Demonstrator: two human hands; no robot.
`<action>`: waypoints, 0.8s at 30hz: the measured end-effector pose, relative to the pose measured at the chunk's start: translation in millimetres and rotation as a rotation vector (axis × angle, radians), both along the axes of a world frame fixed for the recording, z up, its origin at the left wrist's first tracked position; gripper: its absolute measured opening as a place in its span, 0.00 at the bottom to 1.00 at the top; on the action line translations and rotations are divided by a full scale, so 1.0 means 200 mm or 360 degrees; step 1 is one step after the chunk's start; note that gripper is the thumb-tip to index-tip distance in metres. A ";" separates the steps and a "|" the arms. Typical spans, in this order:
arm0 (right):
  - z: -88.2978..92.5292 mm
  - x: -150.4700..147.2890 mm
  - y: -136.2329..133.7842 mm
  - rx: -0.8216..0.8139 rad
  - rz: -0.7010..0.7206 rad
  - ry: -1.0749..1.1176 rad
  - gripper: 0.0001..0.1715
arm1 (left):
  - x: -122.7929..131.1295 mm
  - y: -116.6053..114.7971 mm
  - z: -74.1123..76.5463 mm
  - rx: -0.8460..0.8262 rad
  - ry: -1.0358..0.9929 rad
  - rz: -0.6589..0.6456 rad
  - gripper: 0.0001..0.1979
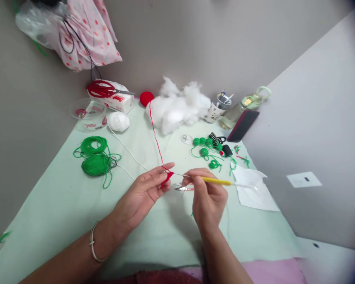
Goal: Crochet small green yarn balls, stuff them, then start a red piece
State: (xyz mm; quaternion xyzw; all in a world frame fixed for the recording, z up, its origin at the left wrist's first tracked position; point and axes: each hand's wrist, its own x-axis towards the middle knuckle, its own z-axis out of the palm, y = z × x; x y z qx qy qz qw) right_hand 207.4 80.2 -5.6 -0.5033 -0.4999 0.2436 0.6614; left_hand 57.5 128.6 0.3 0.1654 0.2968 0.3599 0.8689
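Note:
Between the thumb and fingers of my left hand [146,189] is a small red crochet piece [166,179]. Red yarn [155,136] runs from it, over my left fingers, back to a red yarn ball [147,98]. My right hand [208,197] grips a crochet hook [215,181] with a yellow handle. The thin metal shaft points left, its tip at the red piece. Small thread snips [183,188] lie on the table just behind my right fingers, partly hidden by them.
White stuffing [177,108] sits at the back, beside a pen cup [219,108], bottle [242,106] and phone [243,125]. Green yarn [96,163] and a white yarn ball [118,122] lie left. Several green crocheted balls [204,152] and white paper [251,187] are right. Red scissors [102,89] rest on a box [118,101].

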 end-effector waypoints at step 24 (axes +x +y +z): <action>0.09 0.30 0.11 -0.0557 0.0459 -0.0278 0.21 | 0.02 -0.04 0.02 -0.0071 0.0079 0.0117 0.11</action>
